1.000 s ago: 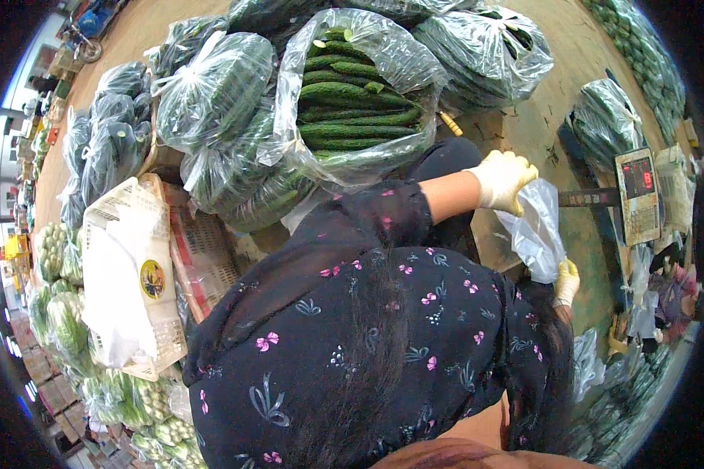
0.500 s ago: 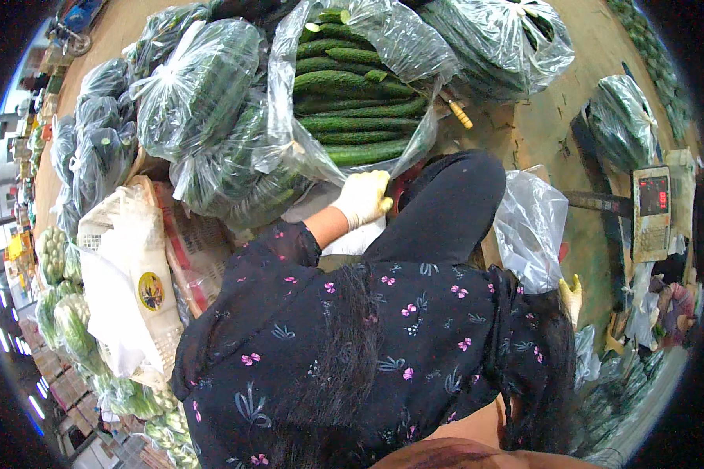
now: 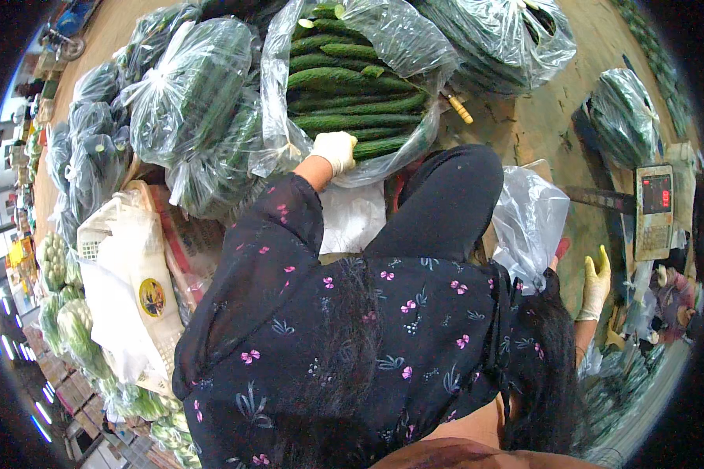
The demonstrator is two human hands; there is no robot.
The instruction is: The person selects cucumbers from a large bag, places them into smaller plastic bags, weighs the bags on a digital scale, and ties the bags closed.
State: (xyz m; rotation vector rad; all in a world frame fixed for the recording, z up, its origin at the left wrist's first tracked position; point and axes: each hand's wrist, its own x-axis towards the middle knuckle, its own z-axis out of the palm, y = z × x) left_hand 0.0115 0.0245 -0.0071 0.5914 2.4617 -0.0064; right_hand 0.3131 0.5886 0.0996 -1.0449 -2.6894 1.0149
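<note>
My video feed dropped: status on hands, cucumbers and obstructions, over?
Left hand curled at open bag's near rim, grip unclear. Right hand open, empty. Cucumbers exposed, plastic folds at edges. Clear bag beside knee.

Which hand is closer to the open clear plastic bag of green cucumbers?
Left. The pale-gloved left hand is at the near rim of the bag; the gloved right hand is far to its right.

A white mesh crate [image 3: 158, 334] sits beside bagged pale-green vegetables [image 3: 77, 324], a motorbike [image 3: 71, 48] farther off.
</note>
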